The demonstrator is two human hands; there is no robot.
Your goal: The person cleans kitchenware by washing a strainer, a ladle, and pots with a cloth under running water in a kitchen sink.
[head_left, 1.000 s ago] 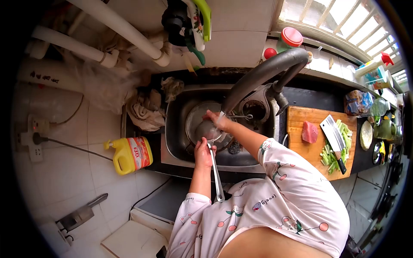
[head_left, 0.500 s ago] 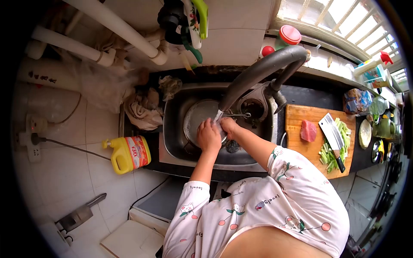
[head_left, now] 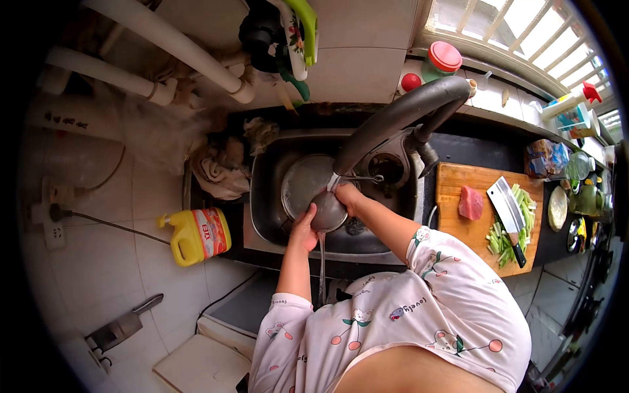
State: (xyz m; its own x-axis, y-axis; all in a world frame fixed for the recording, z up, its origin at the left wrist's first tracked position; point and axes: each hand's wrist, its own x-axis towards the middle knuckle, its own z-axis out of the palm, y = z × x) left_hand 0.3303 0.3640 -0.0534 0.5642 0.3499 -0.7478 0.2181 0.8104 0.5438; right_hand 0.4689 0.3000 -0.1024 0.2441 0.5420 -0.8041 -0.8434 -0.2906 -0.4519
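Note:
Under the faucet (head_left: 406, 118), a metal ladle (head_left: 329, 211) is held between my two hands, its round bowl over the sink (head_left: 262, 223) and its long handle pointing toward my body. My left hand (head_left: 303, 230) grips the bowl's left side, thumb on top. My right hand (head_left: 347, 198) is closed on the bowl's upper right edge, close to the faucet's mouth; its fingertips are partly hidden. Beneath the ladle, a round metal pan (head_left: 296, 180) lies in the sink. A dark scrubber-like lump (head_left: 354, 226) sits just below my right wrist.
Right of the sink, a wooden cutting board (head_left: 452, 242) bears raw meat (head_left: 470, 202), a cleaver (head_left: 505, 206) and chopped green stalks (head_left: 498, 245). A yellow detergent jug (head_left: 190, 237) stands to the left. Crumpled cloth (head_left: 219, 171) lies by the sink's left edge.
My left hand has shifted down and left, from over the ladle to its side. The ladle's bowl and handle now show clearly. My right hand stays near the faucet's mouth.

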